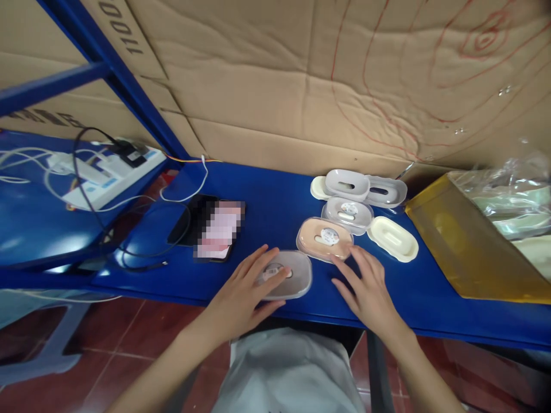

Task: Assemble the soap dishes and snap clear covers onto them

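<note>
My left hand (250, 289) lies with outstretched fingers over a grey oval plastic soap dish (299, 276) with a round label, its fingertips covering part of it. With fingers apart, my right hand (365, 287) is at the near right edge of a peach soap dish (314, 234) in a clear cover; its fingertips seem to touch that edge. Just behind is a light grey soap dish (359, 211), also labelled. Farther back lie a whitish dish (344, 182) and a grey tray (394, 192). A cream tray (394, 238) lies to the right.
On the right stands a yellow-sided bin (451, 246) with plastic-wrapped pale green pieces (501, 209). A phone (219, 229) and a black cable (142, 267) lie left. Farther left is a white power strip (103, 183). Cardboard (258, 86) backs the blue table (275, 189).
</note>
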Motion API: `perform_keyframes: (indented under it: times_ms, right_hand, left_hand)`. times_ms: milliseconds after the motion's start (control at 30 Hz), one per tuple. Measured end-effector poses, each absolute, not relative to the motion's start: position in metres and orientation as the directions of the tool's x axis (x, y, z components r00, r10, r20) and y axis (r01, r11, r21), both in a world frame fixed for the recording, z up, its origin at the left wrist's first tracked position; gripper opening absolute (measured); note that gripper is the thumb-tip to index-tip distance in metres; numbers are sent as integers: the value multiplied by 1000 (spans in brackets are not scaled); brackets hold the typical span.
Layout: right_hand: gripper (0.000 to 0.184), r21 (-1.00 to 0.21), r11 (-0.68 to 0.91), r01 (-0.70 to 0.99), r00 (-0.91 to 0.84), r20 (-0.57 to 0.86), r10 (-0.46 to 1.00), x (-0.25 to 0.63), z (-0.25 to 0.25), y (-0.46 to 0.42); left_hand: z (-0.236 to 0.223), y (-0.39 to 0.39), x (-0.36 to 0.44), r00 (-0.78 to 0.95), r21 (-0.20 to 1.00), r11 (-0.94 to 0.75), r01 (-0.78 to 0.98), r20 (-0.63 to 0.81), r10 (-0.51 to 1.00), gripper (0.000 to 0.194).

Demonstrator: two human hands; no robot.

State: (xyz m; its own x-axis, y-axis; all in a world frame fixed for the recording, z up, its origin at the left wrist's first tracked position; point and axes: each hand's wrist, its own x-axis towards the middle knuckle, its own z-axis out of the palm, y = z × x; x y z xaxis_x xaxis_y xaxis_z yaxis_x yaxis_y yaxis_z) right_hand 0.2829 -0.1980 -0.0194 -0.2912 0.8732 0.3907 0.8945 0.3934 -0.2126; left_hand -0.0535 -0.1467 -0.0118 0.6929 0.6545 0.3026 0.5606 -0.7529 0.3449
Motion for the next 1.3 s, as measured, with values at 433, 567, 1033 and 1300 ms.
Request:
perform_keyframes:
  times_ms: [433,567,1033,1300]
  right_hand:
    - [62,-39,581,813,-544,305,782,248,12,-75]
    - [47,-90,455,886,-386,402,830,297,21,-69]
    - [53,-257,471,844,-377,342,861,309,8,-84]
    - [51,-258,382,888,-271,378,885,333,7,-56]
  left_hand:
    - [-11,-126,-41,642,157,-737,657,396,657,52]
    - [-2,-100,-30,636,115,-727,677,405,657,49]
    - [2,-29,-10,496,-32,-529,848,395,773,51]
    - [12,-38,19,608,-103,-632,768,429,668,52]
